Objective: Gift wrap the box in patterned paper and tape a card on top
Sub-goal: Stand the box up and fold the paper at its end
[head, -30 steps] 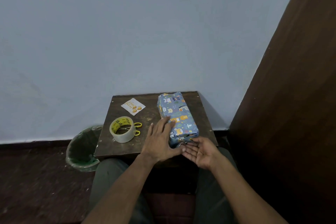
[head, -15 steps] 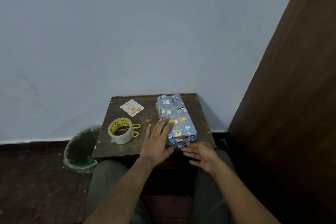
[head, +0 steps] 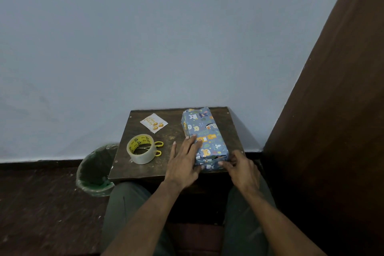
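Paper in blue, printed with small cartoon animals, covers the long rectangular box (head: 204, 135), which lies on the right half of a small dark brown wooden table (head: 166, 164), its far end at the table's back edge by the pale blue wall (head: 145, 37) and its near end at the front edge. The left hand (head: 184, 162) lies flat with straight fingers against the box's left side, fingertips resting on the top edge of the wrapping about halfway along. The right hand (head: 242, 169) is at the near end of the box, its fingers pressing the folded end flap of paper against the box; the fingers look only lightly bent, and they curl round nothing.

On the left half of the table stands a wide roll of clear tape with a yellow printed core (head: 142, 150), and a pair of yellow-handled scissors (head: 154, 147) lies partly under and through the roll, handles poking out on its right. Behind them, near the back edge, lies a small white square card with gold lettering and gold balloons (head: 154, 122), turned cornerwise, well apart from the box.

Below the table's left corner, on the dark floor, stands a round bin lined with a green plastic bag (head: 95, 170). The person's knees in grey-green trousers (head: 126, 210) show under the forearms. A dark brown wooden panel (head: 332, 131) rises along the right side.
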